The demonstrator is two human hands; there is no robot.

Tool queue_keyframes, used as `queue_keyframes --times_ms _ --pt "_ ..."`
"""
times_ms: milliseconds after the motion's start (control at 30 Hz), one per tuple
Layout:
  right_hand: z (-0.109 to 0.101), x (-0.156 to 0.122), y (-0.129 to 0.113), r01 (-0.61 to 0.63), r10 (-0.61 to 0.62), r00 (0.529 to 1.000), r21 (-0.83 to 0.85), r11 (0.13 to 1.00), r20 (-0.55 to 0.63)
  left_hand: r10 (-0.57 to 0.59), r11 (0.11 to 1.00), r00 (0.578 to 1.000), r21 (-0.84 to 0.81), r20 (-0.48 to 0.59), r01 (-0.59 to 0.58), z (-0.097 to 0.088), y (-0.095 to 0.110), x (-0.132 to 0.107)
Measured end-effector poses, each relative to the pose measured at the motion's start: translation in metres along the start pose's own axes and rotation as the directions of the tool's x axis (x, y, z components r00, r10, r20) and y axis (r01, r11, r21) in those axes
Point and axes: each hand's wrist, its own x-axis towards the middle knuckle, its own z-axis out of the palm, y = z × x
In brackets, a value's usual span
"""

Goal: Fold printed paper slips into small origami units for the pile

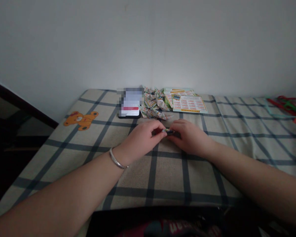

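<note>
Between my two hands is a small folded piece of printed paper (168,131), dark with some light and yellowish print. My left hand (148,133), with a silver bangle at the wrist, pinches its left end between thumb and fingers. At the right end, the fingers of my right hand (188,136) close on the same paper. Much of the paper is hidden by the fingers. Just beyond the hands lies a heap of folded printed paper pieces (154,100). Right of the heap are flat calendar sheets (189,103), overlapping one another.
A phone (130,102) with a lit screen lies left of the paper heap. An orange bear figure (81,120) is at the left of the checked cloth (128,179). Red and green strips (289,106) lie tangled at the far right. A pale wall (148,42) stands behind the table.
</note>
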Motion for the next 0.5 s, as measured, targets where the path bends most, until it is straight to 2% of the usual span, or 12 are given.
queue_keyframes --times_ms 100,267,500 --pt "-0.005 0.007 -0.002 -0.113 0.112 0.993 0.013 0.994 0.038 -0.043 0.999 0.998 -0.027 -0.044 0.042 -0.001 0.000 0.004" --pt "-0.005 0.011 -0.008 -0.192 0.182 0.977 0.086 0.978 0.107 -0.094 0.995 0.995 -0.038 -0.025 0.093 -0.003 0.001 0.006" --pt "0.000 0.006 -0.008 -0.227 0.225 0.974 0.152 0.962 0.033 -0.186 0.982 0.981 0.019 0.051 0.185 -0.001 0.005 0.015"
